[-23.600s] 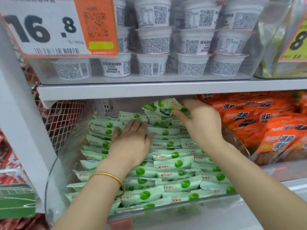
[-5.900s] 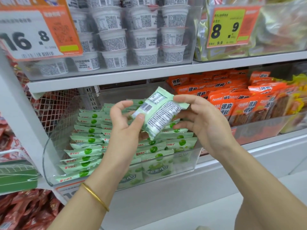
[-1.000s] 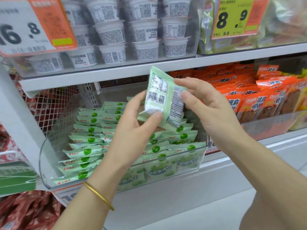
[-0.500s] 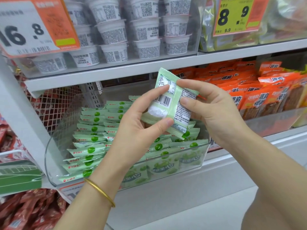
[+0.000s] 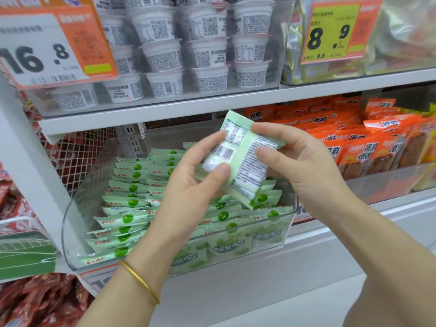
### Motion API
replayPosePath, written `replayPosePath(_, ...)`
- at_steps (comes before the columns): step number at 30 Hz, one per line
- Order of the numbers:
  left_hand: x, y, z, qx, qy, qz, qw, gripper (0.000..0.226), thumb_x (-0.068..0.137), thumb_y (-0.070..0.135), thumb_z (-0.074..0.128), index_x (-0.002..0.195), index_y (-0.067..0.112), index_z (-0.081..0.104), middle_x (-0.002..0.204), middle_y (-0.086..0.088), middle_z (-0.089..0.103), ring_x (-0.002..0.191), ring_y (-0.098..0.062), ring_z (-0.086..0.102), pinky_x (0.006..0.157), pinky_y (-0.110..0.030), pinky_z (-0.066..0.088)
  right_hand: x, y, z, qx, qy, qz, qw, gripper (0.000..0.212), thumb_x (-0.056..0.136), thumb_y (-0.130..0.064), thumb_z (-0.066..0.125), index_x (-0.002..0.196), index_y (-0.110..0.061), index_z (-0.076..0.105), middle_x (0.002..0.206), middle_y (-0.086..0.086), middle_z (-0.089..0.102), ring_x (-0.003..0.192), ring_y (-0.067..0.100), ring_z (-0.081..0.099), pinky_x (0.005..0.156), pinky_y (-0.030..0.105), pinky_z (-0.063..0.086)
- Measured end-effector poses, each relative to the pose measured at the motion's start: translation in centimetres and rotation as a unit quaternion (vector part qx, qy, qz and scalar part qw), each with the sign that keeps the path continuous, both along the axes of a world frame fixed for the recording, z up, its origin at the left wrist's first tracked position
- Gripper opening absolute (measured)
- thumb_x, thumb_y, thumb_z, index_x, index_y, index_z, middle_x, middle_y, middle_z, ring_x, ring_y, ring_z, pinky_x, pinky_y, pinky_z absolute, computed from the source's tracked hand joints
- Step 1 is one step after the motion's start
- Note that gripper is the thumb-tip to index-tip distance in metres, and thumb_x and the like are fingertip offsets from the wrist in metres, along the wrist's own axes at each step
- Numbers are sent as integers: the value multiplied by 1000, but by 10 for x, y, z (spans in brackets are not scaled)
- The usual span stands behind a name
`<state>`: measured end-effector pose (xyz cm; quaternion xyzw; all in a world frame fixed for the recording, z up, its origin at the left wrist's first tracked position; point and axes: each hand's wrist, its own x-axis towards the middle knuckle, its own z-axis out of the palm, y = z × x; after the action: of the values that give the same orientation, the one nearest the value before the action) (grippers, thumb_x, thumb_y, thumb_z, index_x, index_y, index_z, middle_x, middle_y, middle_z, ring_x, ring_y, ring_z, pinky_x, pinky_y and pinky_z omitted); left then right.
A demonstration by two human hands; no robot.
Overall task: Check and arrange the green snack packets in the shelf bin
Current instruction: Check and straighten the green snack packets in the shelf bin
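Observation:
A pale green snack packet (image 5: 245, 159) is held up above the bin with its printed back and barcode facing me. My left hand (image 5: 188, 185) pinches its lower left side between thumb and fingers. My right hand (image 5: 299, 161) pinches its upper right edge. Below them stands a clear plastic shelf bin (image 5: 73, 232) filled with rows of green packets (image 5: 127, 201), several standing upright against its front wall. My hands hide the middle of the bin.
White cups (image 5: 203, 50) fill the shelf above, with price tags 16.8 (image 5: 47, 48) and 8.9 (image 5: 330, 34). Orange packets (image 5: 368, 142) fill the bin to the right. Red packets (image 5: 35, 300) and wire mesh (image 5: 77, 156) lie to the left.
The packet has stayed in both hands and has tilted slightly. My right fingers have shifted along its upper edge. The camera view has drifted a little.

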<state>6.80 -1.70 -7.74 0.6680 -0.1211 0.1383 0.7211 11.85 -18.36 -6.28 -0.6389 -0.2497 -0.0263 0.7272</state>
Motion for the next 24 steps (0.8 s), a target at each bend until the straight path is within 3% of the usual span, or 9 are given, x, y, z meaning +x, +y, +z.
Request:
replayPosePath(4, 5, 1, -1, -73, 64, 57, 994, 28, 94, 8, 48, 117, 18, 60, 101, -7, 64, 80, -12, 66, 66, -23, 55, -1, -7, 4, 1, 14, 73, 997, 34, 88, -5, 43, 109, -16, 66, 108, 7, 69, 92, 16, 66, 68, 32, 57)
replayPosePath(7, 5, 2, 0, -104, 136, 25, 985, 27, 97, 9, 44, 113, 15, 64, 104, -7, 71, 79, -13, 63, 63, -22, 54, -2, -11, 1, -119, -97, 27, 988, 50, 83, 15, 49, 113, -22, 63, 114, 5, 59, 101, 8, 62, 80, 24, 54)
replayPosePath(9, 5, 1, 0, -114, 176, 4, 978, 26, 96, 9, 46, 108, 15, 68, 96, -3, 74, 75, -13, 64, 58, -20, 53, 0, -12, 1, -208, -189, -35, 959, 41, 78, -4, 69, 107, -32, 63, 116, -3, 48, 110, 3, 51, 91, 17, 45)
replayPosePath(11, 6, -1, -2, -115, 201, -11, 973, 25, 96, 10, 47, 106, 14, 70, 99, -4, 73, 87, -19, 68, 55, -20, 52, 4, -14, 1, -247, -227, -55, 940, 30, 72, -23, 73, 96, -36, 62, 119, -12, 46, 118, 1, 44, 97, 10, 35)
replayPosePath(13, 9, -3, -5, -113, 198, -9, 974, 25, 97, 12, 46, 110, 11, 68, 105, -9, 71, 95, -30, 68, 56, -25, 54, 7, -15, 1, -253, -225, -45, 940, 23, 71, -24, 74, 87, -33, 61, 118, -11, 55, 116, 2, 49, 93, 10, 37)
replayPosePath(16, 14, -5, -8, -2, 165, 102, 981, 32, 99, 4, 36, 99, 19, 64, 94, -2, 69, 82, -24, 70, 61, -34, 57, 5, -20, 2, -224, -188, -56, 955, 22, 77, -14, 75, 91, -26, 62, 99, -5, 65, 95, 13, 62, 81, 27, 50)
replayPosePath(18, 17, -5, -12, 124, 110, 180, 970, 30, 99, 8, 35, 101, 23, 61, 99, 5, 64, 81, -12, 65, 62, -26, 56, 4, -26, 4, -242, -191, -83, 948, 26, 79, -12, 73, 98, -25, 61, 94, -10, 65, 88, 7, 61, 79, 28, 50)
replayPosePath(20, 17, -5, -15, 174, 68, 211, 959, 24, 99, 10, 39, 107, 23, 58, 105, 7, 60, 79, -7, 61, 55, -11, 49, 5, -32, 5, -314, -210, -102, 920, 28, 80, -15, 72, 102, -28, 59, 93, -18, 62, 86, 3, 58, 78, 27, 49)
replayPosePath(24, 20, -5, -19, 172, 56, 214, 960, 26, 98, 7, 39, 111, 22, 57, 114, 5, 59, 81, -9, 64, 54, -9, 46, 3, -37, 5, -450, -270, -118, 843, 39, 85, -22, 66, 122, -23, 57, 107, -13, 63, 98, 12, 58, 86, 39, 48)
